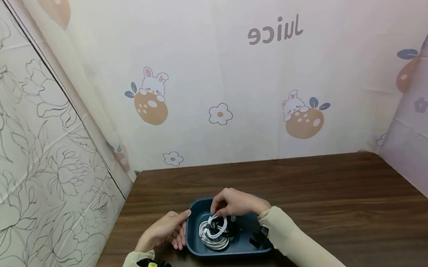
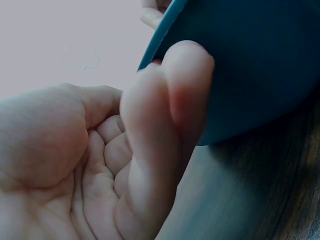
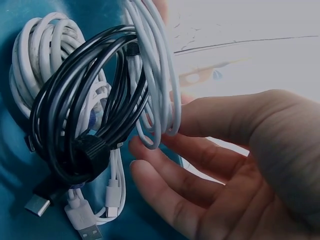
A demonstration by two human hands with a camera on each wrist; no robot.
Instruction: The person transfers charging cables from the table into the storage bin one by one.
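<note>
A dark blue tray (image 1: 250, 251) sits on the table with coiled cables inside. My left hand (image 1: 165, 229) holds the tray by its left side, thumb at the rim and other fingers low outside the wall. Over the tray, my right hand (image 1: 237, 202) pinches a coiled white cable (image 3: 157, 75) between thumb and index finger. Its other fingers spread loosely beneath. Against that coil lies a black cable (image 3: 55, 107) bundled with a black strap, a metal plug at its end. Another white cable coil (image 1: 215, 244) rests in the tray's left part. White USB plugs (image 3: 82, 218) show below the black bundle.
The dark wood table (image 1: 334, 207) extends behind and to both sides of the tray. A printed curtain (image 1: 217, 67) hangs along the table's back edge. A floral-patterned panel (image 1: 44, 162) stands on the left, and more curtain (image 1: 423, 143) on the right.
</note>
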